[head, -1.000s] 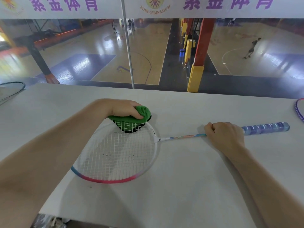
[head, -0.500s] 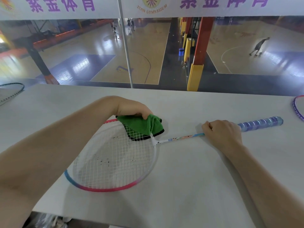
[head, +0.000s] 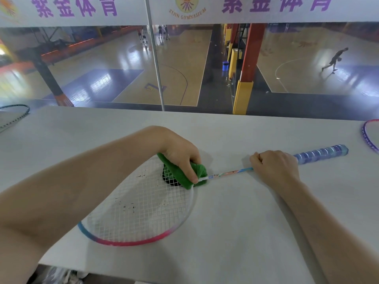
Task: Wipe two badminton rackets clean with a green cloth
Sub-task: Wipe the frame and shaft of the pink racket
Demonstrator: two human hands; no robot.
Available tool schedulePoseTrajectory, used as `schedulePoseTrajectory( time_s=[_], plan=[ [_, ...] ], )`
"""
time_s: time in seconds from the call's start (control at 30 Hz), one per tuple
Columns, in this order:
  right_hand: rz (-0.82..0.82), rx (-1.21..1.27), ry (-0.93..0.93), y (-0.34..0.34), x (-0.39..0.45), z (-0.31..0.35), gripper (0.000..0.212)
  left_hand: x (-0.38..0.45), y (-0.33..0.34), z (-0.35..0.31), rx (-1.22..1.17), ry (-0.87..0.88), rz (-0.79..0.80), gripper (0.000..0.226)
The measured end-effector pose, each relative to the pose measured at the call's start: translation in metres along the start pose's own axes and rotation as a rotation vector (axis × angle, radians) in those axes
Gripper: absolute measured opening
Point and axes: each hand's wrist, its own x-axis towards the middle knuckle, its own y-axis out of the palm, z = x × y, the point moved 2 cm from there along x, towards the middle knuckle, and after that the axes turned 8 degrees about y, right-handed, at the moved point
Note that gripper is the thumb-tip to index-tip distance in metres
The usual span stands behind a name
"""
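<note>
A badminton racket [head: 143, 201] with white strings and a pink, blue and white frame lies flat on the white table [head: 235, 232]. Dark specks dot its strings. My left hand [head: 182, 154] presses a folded green cloth [head: 180, 173] onto the frame where the head meets the shaft. My right hand [head: 274, 169] is closed around the thin shaft just below the blue wrapped handle [head: 322, 153]. A second racket [head: 369, 136], purple-framed, pokes in at the right edge.
Part of a third, dark-framed racket [head: 16, 113] lies at the table's far left. Beyond the table's far edge, a glass pane looks down on a gym floor. The table's near edge runs along the bottom left.
My left hand has slid the green cloth to the right along the top of the racket head, from the upper rim to the throat by the shaft. My right hand keeps its grip.
</note>
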Motion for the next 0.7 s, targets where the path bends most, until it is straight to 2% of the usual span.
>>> schedulePoseTrajectory(
  time_s=[0.23, 0.37, 0.5, 0.7],
  plan=[
    [-0.010, 0.002, -0.022, 0.000, -0.001, -0.001, 0.050, 0.007, 0.011, 0.003, -0.009, 0.041, -0.010, 0.026],
    [-0.008, 0.008, -0.035, 0.000, -0.001, -0.001, 0.050, 0.005, 0.014, 0.012, -0.096, 0.090, -0.039, 0.024],
    [-0.038, 0.014, -0.052, 0.000, -0.001, -0.002, 0.049, 0.003, 0.012, 0.023, -0.211, 0.127, -0.048, 0.013],
    [-0.077, 0.024, -0.085, -0.002, -0.005, -0.001, 0.054, 0.002, 0.009, 0.039, -0.260, 0.078, -0.064, 0.026]
  ],
)
